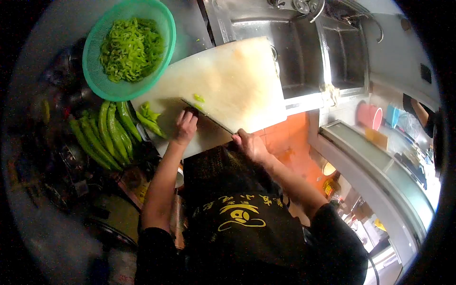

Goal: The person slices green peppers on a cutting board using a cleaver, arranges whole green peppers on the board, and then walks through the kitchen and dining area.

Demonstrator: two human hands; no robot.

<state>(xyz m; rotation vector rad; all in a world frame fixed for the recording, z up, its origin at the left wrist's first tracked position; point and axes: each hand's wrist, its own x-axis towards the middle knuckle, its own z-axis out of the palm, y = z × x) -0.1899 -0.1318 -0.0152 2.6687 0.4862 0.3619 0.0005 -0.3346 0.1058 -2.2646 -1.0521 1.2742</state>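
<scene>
My right hand point(251, 145) is closed round the handle of a kitchen knife point(214, 121), whose blade is seen nearly edge-on over the white cutting board point(237, 71). Close to the blade on its left, my left hand point(186, 127) has its fingers curled down onto the board. Whatever lies under those fingertips is hidden. A few light green pepper slices point(199, 98) rest just beyond the knife tip. Left of my left hand, some green pepper pieces point(149, 119) lie at the board's edge. Several long whole green peppers point(114, 130) are piled farther left.
A teal plastic basket point(89, 71) of shredded green pepper stands at the board's far left corner. Behind the board to the right is a double steel sink point(294, 47) with a faucet. At the right are a pink bucket point(369, 116) and a glass-fronted panel point(361, 142).
</scene>
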